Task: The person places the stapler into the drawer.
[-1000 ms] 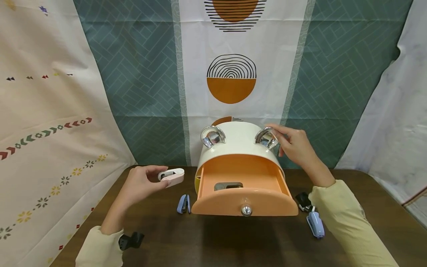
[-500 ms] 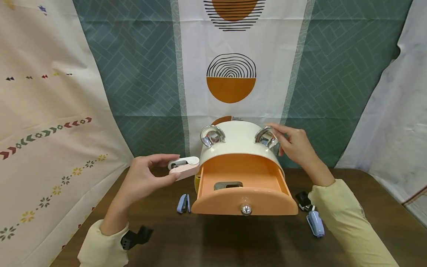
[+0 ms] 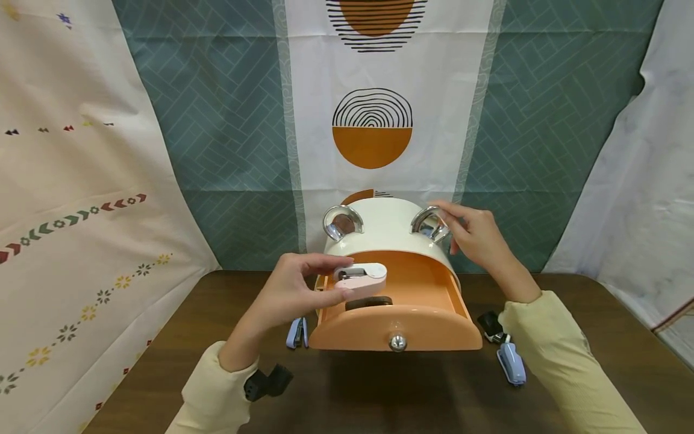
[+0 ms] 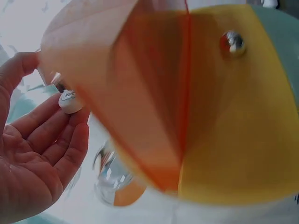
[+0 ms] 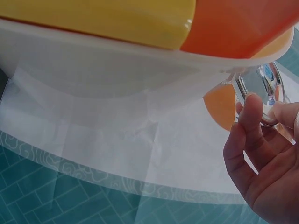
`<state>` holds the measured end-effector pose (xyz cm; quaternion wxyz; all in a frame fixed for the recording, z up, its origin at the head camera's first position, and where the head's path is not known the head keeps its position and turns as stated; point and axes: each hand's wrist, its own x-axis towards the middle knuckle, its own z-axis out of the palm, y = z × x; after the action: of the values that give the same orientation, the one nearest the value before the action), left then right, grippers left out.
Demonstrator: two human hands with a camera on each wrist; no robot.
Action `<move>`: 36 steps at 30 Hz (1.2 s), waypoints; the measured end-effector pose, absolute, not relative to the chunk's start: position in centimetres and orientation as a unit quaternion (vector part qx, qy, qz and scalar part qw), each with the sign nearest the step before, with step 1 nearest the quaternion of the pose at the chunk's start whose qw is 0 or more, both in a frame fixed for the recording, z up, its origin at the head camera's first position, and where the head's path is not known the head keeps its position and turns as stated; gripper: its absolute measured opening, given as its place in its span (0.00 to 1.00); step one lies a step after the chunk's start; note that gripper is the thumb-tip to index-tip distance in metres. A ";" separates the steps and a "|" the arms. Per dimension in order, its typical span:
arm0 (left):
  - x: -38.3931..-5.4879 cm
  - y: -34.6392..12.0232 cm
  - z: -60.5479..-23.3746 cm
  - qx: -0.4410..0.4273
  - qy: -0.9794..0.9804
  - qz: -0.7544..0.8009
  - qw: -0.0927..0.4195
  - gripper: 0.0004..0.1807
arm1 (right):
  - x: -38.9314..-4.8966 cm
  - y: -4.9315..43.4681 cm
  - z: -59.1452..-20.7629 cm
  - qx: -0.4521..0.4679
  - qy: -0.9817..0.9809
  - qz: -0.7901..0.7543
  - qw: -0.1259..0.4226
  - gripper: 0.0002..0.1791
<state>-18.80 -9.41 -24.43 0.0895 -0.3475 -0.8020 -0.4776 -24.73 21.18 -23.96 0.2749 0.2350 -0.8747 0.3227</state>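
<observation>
My left hand [image 3: 290, 289] pinches a small pink-and-white stapler [image 3: 370, 278] between thumb and fingers, over the open orange drawer [image 3: 423, 286]. The drawer juts from a rounded cream cabinet [image 3: 387, 220] with two chrome bell-like ears. My right hand [image 3: 477, 238] grips the rim of the right chrome ear [image 5: 259, 86] with fingertips and thumb. A dark, slim object [image 3: 368, 302] lies in the drawer, partly covered by the stapler in the head view. In the left wrist view, the stapler is largely hidden behind the drawer, above a yellow drawer front [image 4: 238, 121].
A small blue stapler [image 3: 297, 333] stands on the dark wooden table [image 3: 217, 337] left of the cabinet. To its right lie a black object [image 3: 490, 325] and a blue-lilac gadget [image 3: 511, 363], near my right sleeve. A patterned curtain [image 3: 228, 150] hangs behind.
My left hand has carried the stapler rightward, rising at first, from beside the cabinet to over the open drawer. My right hand has stayed on the chrome ear.
</observation>
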 end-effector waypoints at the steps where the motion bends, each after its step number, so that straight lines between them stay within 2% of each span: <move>1: -18.9 -9.0 -24.5 -0.351 -0.802 -0.477 0.084 0.21 | -24.7 21.2 -24.0 0.235 -0.875 0.322 0.274 0.17; 13: -20.0 -5.4 -24.5 -0.412 -0.794 -0.446 0.015 0.20 | -24.7 21.2 -24.1 0.227 -0.878 0.321 0.272 0.17; 27: -21.5 -3.4 -25.4 -0.452 -0.783 -0.410 -0.120 0.18 | -24.7 21.1 -24.1 0.223 -0.879 0.325 0.267 0.17; 36: -21.5 -2.9 -25.5 -0.465 -0.794 -0.370 -0.128 0.18 | -24.5 21.1 -24.0 0.220 -0.878 0.333 0.263 0.18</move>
<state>-21.53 -2.94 -25.51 -0.1277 -0.4647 -0.7944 -0.3698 -24.52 21.12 -24.01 0.2631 0.2199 -0.8784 0.3330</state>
